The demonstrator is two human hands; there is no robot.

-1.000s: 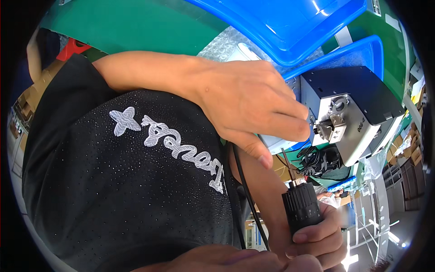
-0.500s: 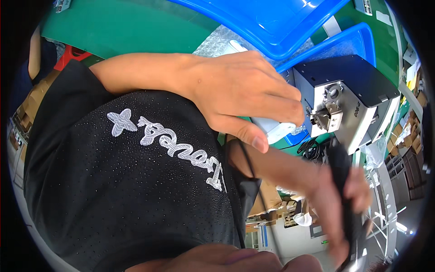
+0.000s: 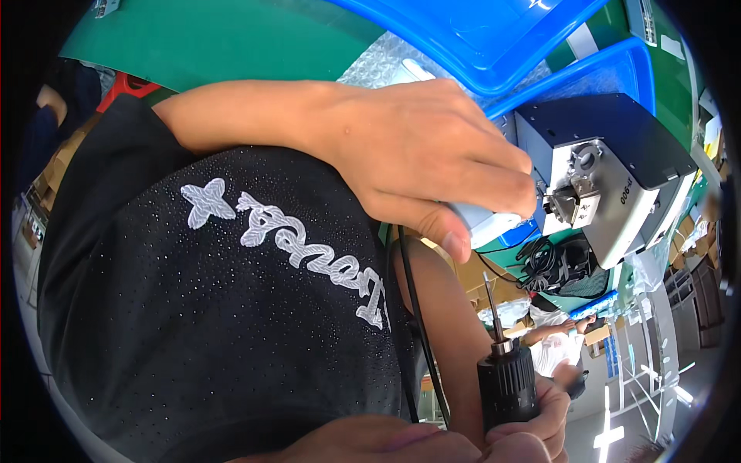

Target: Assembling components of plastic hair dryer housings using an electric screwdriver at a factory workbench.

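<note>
My left hand (image 3: 440, 154) reaches across from the left and is closed over a white rounded casing (image 3: 494, 229), gripping it from above. Most of that casing is hidden under the palm; one end shows near the thumb. In the lower right, my right hand (image 3: 549, 420) wraps round a black electric screwdriver (image 3: 507, 386). Its thin metal bit (image 3: 492, 305) points upward, apart from the casing. Close beyond the left fingertips stands a screw feeder (image 3: 610, 170), a dark-topped box with a metal mechanism on its front.
Blue plastic bins (image 3: 502, 46) stand on the green table (image 3: 231, 38) at the far side, with bubble wrap (image 3: 378, 58) beside them. A bundle of black cables (image 3: 544, 258) lies below the feeder. A black cord (image 3: 413, 309) hangs by my body. Other people are in the background.
My right hand has brought the screwdriver down and to the left, and its bit now shows pointing up. My left hand keeps its grip on the casing as the view shifts slightly.
</note>
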